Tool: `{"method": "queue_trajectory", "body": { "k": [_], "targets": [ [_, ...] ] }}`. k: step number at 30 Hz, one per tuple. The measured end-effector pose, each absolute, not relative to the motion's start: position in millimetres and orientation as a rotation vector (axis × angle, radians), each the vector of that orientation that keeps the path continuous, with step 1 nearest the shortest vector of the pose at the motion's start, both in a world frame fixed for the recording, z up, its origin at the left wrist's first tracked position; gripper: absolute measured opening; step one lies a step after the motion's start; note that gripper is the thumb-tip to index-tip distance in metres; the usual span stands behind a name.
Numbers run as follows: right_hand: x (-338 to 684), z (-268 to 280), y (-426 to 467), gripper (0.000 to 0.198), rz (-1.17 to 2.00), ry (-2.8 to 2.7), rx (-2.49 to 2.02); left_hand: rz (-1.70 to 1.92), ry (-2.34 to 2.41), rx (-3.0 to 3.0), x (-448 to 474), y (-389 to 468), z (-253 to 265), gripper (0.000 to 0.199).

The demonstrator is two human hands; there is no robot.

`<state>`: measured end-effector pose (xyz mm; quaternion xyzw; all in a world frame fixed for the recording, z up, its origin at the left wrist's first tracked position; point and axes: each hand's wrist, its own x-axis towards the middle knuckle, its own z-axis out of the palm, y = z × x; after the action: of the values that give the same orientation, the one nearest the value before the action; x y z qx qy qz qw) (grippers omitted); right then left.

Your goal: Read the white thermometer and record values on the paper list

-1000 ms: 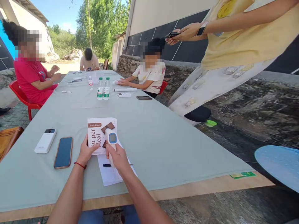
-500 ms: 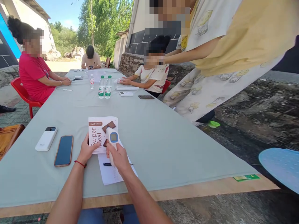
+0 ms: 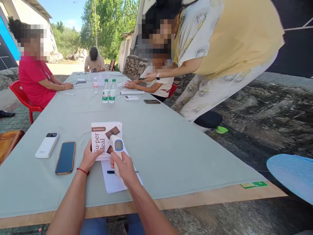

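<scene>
My left hand (image 3: 91, 157) grips the lower left side of a white and brown box (image 3: 98, 140) marked "Su-per Meal", its thumb across the front. Wrapped in the fingers of my right hand (image 3: 124, 165) is a white infrared thermometer (image 3: 117, 140) with a blue-framed screen facing me. The thermometer's head overlaps the right part of the box from my viewpoint; whether they touch I cannot tell. Beneath my hands lies a sheet of paper (image 3: 110, 184), partly covered, with a black pen (image 3: 111, 172) across it.
Left of my hands lie a phone (image 3: 65, 158) and a white power bank (image 3: 47, 145). Farther along the cloth-covered table (image 3: 183, 156) stand two green-capped bottles (image 3: 109, 91) and a smaller bottle (image 3: 95, 85). Several people sit around it; a person in yellow (image 3: 234, 39) leans in at the right.
The person in yellow has bent lower and farther left, an arm now stretched toward the seated person. My hands hold the box and thermometer almost as before; the view has shifted slightly.
</scene>
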<state>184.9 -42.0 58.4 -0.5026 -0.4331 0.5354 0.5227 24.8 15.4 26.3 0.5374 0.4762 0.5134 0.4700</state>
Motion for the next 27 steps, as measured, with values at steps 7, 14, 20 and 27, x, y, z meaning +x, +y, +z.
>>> {"method": "queue_trajectory", "body": {
  "k": [7,14,20,27],
  "targets": [
    [209.1,65.1,-74.1,0.047,1.401,-0.875,-1.059,1.335,1.234,1.283,28.4,14.7,23.4,0.073],
    [217.6,75.3,-109.7,0.045,1.487,-0.985,-0.989,1.349,1.25,1.324,29.2,15.8,21.5,0.072],
    [208.1,81.3,-117.2,0.038,1.466,-1.021,-0.985,1.296,1.23,1.407,27.6,10.8,28.0,0.068],
    [200.4,78.8,-116.8,0.037,1.454,-0.94,-1.016,1.321,1.287,1.502,30.3,10.9,29.4,0.064]
  ]
}}
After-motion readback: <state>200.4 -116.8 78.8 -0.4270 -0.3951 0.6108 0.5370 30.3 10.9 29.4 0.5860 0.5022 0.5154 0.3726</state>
